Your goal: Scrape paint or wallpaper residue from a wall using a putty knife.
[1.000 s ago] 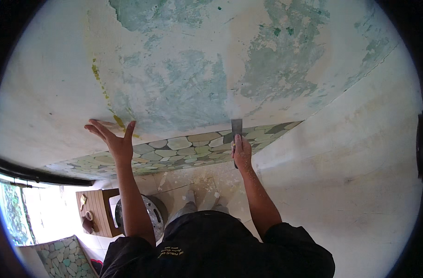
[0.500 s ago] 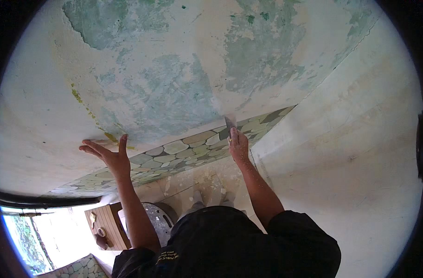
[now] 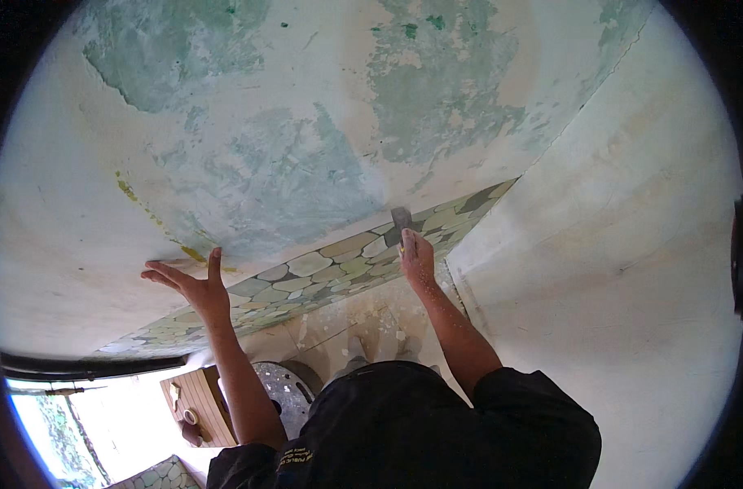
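My right hand [image 3: 418, 259] is closed round the handle of a scraper [image 3: 401, 218] with a flat grey blade. The blade's tip meets the wall [image 3: 298, 171] just above the stone-patterned band [image 3: 310, 263]. Green-blue patches show on that wall among bare whitish areas. Farther left, my left hand [image 3: 199, 291] has its fingers spread, and the fingertips rest against the wall beside a streak of yellow-green marks [image 3: 194, 254]. Pale flecks dot my right forearm.
A side wall [image 3: 600, 269] meets the worked wall at a corner on the right. Below lies a tiled floor [image 3: 323, 332] with scattered flakes. At lower left are a round speckled stool-like top [image 3: 283, 395] and a wooden surface [image 3: 202, 399] holding a tape roll [image 3: 191, 416].
The view has shifted slightly, and the wall patches sit farther left. The scraper's blade now shows its face more broadly. My left hand stays spread against the wall.
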`<state>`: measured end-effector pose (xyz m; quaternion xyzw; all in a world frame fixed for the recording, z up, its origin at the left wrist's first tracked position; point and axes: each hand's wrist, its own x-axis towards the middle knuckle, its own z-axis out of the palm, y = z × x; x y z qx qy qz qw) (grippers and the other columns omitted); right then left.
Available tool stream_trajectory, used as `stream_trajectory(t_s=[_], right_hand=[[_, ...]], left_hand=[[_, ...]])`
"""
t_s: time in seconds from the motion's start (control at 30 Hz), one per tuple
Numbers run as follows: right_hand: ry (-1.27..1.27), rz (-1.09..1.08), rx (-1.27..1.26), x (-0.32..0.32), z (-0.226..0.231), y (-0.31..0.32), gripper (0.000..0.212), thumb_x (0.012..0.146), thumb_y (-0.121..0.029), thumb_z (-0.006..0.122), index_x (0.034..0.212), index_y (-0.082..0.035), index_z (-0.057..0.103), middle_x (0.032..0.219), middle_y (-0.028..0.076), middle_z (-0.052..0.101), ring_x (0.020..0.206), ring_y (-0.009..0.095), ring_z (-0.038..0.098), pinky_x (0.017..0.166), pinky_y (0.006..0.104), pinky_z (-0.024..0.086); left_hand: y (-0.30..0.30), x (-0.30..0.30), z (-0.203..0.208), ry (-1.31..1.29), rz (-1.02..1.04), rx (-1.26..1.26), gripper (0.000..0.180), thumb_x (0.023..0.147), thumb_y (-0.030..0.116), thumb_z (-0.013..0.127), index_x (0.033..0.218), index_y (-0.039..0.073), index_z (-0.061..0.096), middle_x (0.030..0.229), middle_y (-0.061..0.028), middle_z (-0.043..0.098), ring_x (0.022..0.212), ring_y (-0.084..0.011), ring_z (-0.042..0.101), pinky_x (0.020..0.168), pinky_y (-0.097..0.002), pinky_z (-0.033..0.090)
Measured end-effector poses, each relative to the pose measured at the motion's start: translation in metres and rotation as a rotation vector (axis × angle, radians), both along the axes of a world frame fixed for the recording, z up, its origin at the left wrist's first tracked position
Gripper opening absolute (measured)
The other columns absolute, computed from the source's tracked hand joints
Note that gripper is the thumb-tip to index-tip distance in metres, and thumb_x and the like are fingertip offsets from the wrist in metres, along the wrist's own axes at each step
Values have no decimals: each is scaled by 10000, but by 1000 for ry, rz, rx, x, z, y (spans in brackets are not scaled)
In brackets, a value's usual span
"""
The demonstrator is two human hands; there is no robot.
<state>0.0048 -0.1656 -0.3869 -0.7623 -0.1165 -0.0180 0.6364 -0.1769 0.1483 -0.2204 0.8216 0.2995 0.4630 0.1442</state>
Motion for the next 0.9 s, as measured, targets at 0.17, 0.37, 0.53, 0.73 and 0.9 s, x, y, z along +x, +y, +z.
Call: stream_trajectory(t_s=[0.17, 0.37, 0.53, 0.73, 0.9], right_hand=[[-86, 0, -81, -2, 2, -3, 416, 1005, -325, 450, 734, -13, 499, 577, 70, 462, 509, 165, 455, 487, 341, 383], [7, -13, 9, 5, 25, 10, 436, 1004, -343, 437, 753, -3, 543, 582, 101, 532, 526, 192, 544, 506, 352, 421], [51, -34, -112, -10, 6, -4, 441, 1002, -349, 440, 776, 6, 572, 584, 108, 550, 526, 222, 563, 516, 359, 434], [-69, -88, -105, 6, 29, 16, 450, 993, -352, 469, 740, 7, 568, 606, 174, 563, 568, 338, 590, 534, 426, 430], [-6, -30, -77, -13, 26, 0, 437, 996, -365, 444, 879, 12, 633, 678, 205, 604, 641, 375, 621, 579, 450, 461]], left_hand=[[-1, -3, 1, 1, 24, -53, 1189, 779, 388, 786, 1515, 87, -97, 1530, -289, -186, 1432, -422, -158, 1142, -564, 33], [1, 2, -3, 5, 34, -36, 1190, 776, 398, 785, 1516, 89, -96, 1533, -281, -185, 1436, -414, -153, 1146, -558, 50], [1, -3, 0, 10, 37, -42, 1194, 776, 409, 782, 1515, 94, -101, 1537, -274, -180, 1439, -407, -149, 1151, -552, 52], [-1, 0, -1, 25, 47, -30, 1195, 776, 427, 777, 1515, 97, -103, 1541, -270, -173, 1440, -397, -154, 1154, -550, 40], [0, -2, 3, 28, 35, -20, 1193, 780, 436, 771, 1515, 100, -106, 1541, -271, -169, 1438, -392, -164, 1154, -551, 31]])
